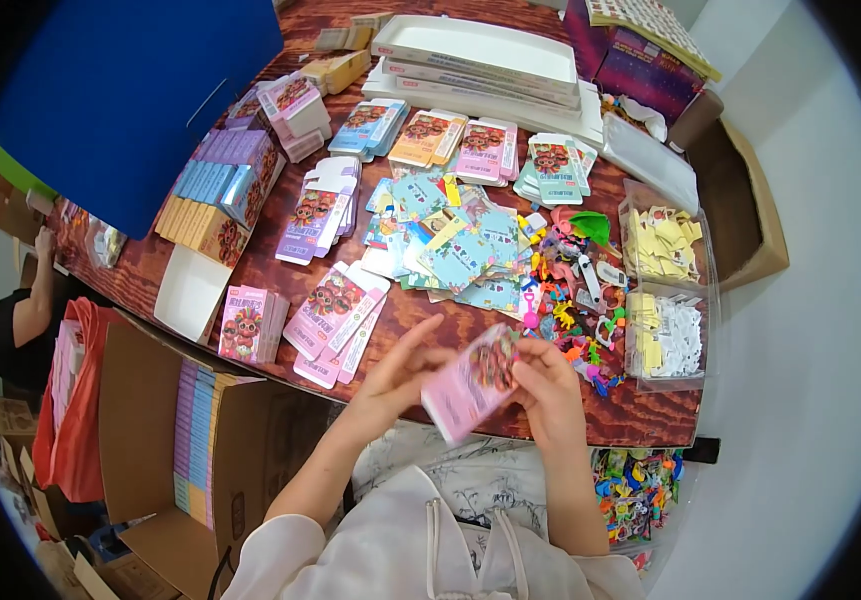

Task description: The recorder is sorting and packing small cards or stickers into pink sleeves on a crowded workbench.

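A small pink box (472,385) with a printed picture is held over the table's front edge, tilted and slightly blurred. My right hand (547,390) grips its right end between thumb and fingers. At its left side is my left hand (402,375), fingers apart; whether its fingertips touch the box is hard to tell. Flat pink boxes (335,315) lie fanned out just beyond my left hand, beside a stack of pink boxes (250,325). Farther in, a loose heap of light-blue cards (455,255) covers the middle. Small colourful plastic toys (575,310) are scattered to its right.
Stacks of flat purple (315,215), blue (368,125), orange (427,137) and green boxes (555,168) stand behind the cards. Clear trays (662,335) hold yellow and white pieces. White trays (475,50) are piled at the back. An open carton (150,430) stands at left; a person (15,315) sits beyond.
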{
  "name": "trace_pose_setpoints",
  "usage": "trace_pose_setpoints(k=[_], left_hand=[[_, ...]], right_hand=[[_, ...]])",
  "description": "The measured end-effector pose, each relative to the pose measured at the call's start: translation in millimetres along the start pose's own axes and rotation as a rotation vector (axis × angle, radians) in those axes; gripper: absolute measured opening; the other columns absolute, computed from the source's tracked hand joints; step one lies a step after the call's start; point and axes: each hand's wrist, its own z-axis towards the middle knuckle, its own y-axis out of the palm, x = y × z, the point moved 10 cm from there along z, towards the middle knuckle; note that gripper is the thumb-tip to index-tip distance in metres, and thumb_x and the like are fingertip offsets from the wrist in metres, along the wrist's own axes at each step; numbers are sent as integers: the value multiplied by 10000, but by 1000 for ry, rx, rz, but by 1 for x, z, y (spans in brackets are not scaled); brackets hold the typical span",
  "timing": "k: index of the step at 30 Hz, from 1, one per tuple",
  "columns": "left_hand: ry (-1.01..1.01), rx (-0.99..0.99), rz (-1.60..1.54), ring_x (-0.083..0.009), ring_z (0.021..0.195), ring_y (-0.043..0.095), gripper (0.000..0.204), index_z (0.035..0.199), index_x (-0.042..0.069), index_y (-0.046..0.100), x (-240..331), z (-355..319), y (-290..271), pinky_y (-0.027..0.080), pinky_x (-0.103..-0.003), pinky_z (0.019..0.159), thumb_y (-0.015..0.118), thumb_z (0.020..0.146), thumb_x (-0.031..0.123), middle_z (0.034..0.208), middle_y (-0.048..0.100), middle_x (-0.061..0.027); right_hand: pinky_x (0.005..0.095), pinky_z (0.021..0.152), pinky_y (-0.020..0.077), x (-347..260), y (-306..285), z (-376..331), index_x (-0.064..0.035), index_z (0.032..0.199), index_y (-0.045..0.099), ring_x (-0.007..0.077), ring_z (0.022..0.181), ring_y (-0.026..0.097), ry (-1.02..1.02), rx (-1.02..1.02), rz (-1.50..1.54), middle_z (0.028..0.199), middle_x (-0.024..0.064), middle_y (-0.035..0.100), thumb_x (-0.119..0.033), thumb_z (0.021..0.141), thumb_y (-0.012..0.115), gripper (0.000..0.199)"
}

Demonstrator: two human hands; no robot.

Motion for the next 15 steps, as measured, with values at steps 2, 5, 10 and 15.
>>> trace_pose_setpoints(k=[2,5,10,15], left_hand=[[182,49,313,-270,1439,364,935,1581,64,203,22,4,19,385,-397,1125,768,835,56,1523,385,-182],[480,197,628,-270,1444,341,952,1494,8,314,49,0,12,358,-419,1143,877,735,116,1540,363,-204],[245,352,549,-216,1192,554,899,1412,11,391,40,-11,-31,462,-388,1036,916,697,159,1314,519,-103],[70,305,587,-156,1046,610,896,1413,45,418,41,-12,-22,529,-335,872,924,687,179,1223,549,-69]], right_hand=[[303,655,594,6,17,11,-1,1214,530,155,857,684,37,27,94,1072,95,661,-75,980,604,256],[312,681,580,30,62,17,-43,1178,553,151,855,673,145,-198,66,1020,71,651,-99,983,611,212],[416,831,524,-40,71,73,-61,1169,639,309,1019,648,-458,-204,-1124,1166,122,650,-31,868,639,303],[468,1043,422,-50,92,94,-85,1198,678,331,1249,526,-953,-163,-1704,1297,103,623,19,804,608,414]])
